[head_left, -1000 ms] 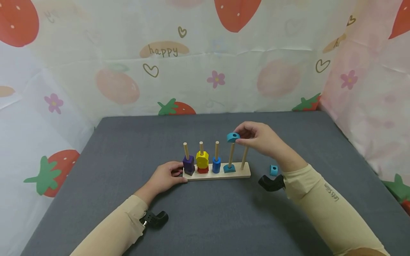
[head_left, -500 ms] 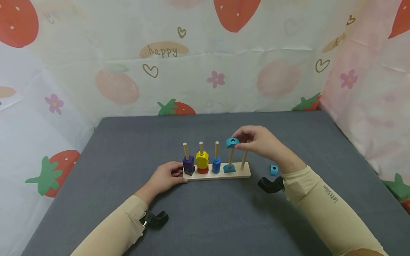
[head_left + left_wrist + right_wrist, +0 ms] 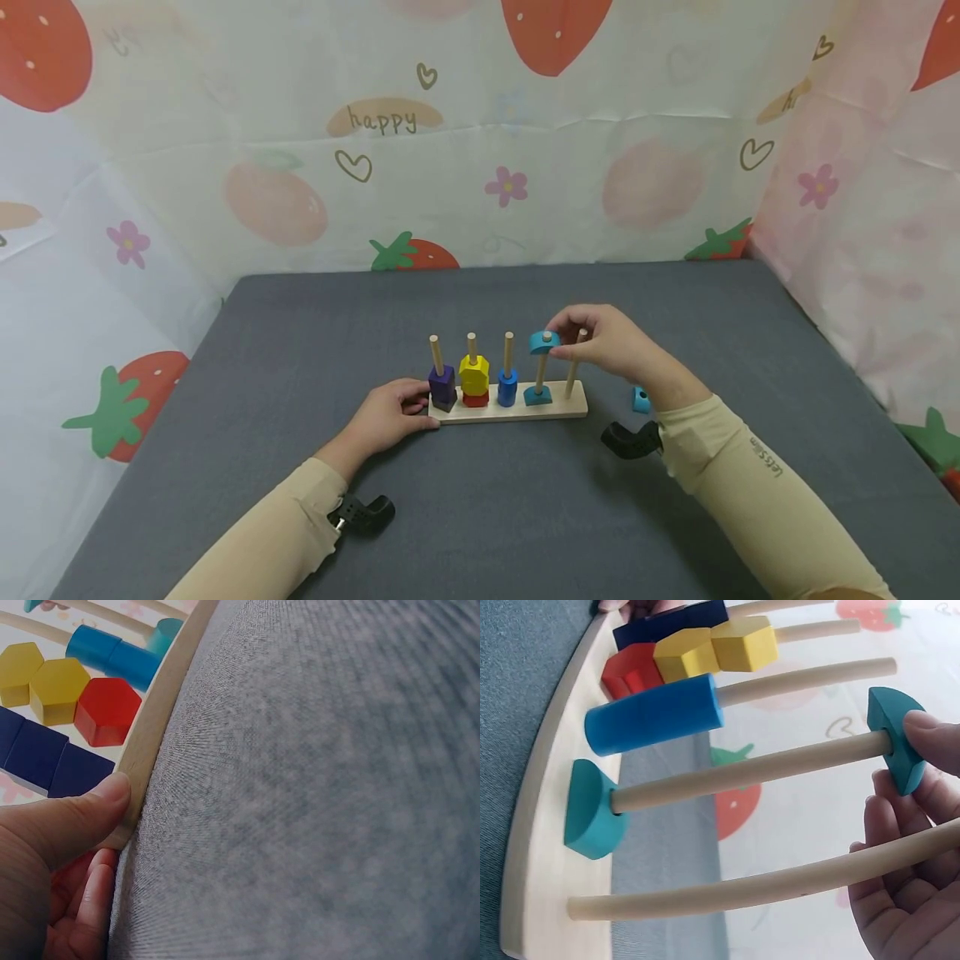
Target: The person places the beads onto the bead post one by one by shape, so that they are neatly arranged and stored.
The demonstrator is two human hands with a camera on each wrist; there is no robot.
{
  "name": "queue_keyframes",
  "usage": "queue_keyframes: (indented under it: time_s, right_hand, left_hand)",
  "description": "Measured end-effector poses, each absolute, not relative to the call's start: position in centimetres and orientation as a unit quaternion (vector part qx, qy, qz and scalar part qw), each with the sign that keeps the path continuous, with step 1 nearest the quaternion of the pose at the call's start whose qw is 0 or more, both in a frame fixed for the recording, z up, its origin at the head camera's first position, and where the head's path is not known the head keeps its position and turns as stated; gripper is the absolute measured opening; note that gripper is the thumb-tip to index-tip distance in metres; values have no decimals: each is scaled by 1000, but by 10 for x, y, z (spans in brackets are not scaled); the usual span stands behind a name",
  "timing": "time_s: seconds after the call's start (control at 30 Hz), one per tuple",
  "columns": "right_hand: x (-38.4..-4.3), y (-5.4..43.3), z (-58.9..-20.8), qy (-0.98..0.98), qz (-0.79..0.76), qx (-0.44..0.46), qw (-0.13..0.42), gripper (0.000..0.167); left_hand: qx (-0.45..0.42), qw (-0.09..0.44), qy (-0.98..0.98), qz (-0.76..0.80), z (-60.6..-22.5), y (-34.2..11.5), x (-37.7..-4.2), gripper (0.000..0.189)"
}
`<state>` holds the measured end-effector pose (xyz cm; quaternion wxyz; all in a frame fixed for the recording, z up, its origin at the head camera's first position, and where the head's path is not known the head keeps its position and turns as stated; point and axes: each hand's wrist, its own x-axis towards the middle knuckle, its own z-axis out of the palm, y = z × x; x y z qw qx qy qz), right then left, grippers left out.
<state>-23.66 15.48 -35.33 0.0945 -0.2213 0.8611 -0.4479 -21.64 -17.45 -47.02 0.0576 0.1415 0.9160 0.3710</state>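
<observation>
A wooden peg stacker (image 3: 517, 414) stands on the table with several upright pegs. My left hand (image 3: 382, 414) grips its left end, thumb on the edge in the left wrist view. With thumb and fingers my right hand (image 3: 611, 342) pinches a teal half-round block (image 3: 889, 712); a peg's tip enters its hole. Low on that same peg sits another teal half-round block (image 3: 592, 810). To the left are a blue cylinder stack (image 3: 507, 387), yellow hexagonal blocks (image 3: 474, 375) over a red one (image 3: 475, 401), and a dark purple stack (image 3: 442, 385). The rightmost peg (image 3: 765, 889) is bare.
One loose turquoise block (image 3: 641, 400) lies on the grey tablecloth (image 3: 480, 508), right of the stacker and under my right wrist. Black wrist mounts (image 3: 630, 440) jut from both sleeves. A printed curtain (image 3: 555, 200) hangs behind the table.
My right hand has come down with the teal half-round block, from above the peg to where the peg's tip shows in the hole. The left hand and stacker stay still.
</observation>
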Motion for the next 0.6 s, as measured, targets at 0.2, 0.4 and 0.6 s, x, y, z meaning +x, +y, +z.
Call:
queue_keyframes:
  time_s: [0.2,0.4,0.6]
  right_hand:
    - [-239,156,-365,854,-463,-210,108,21]
    - [-240,154,-381,855,-464,-194,124,22]
    - [-241,153,-397,851,-470,-198,128,20]
  left_hand:
    - [140,58,915,373,-471,-174,-217,52]
    - [138,57,916,372,-471,-174,-217,53]
    - [138,57,916,373,-472,-174,-217,53]
